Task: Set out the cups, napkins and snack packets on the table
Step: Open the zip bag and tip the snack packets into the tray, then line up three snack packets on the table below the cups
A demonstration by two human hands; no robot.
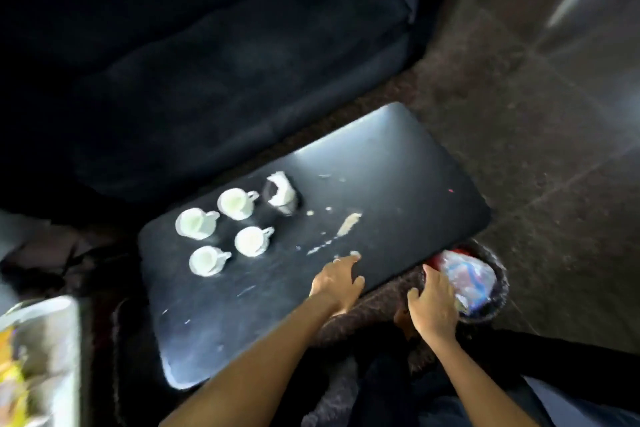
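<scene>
A low black table point(398, 184) carries four white cups point(221, 232) grouped near its left end, handles all turned toward the right. Just right of the farthest cup stands a dark holder with white napkins point(281, 197). Pale smears and crumbs point(348, 224) trail rightward from the napkins. The left hand point(337, 282) rests on the table's near edge.

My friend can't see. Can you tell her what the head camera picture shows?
Four white cups stand grouped on a black table, next to a crumpled white napkin. The person's left hand rests on the table's near edge, while the right hand reaches into a dark basket holding clear plastic packets. The picture is blurry.
</scene>
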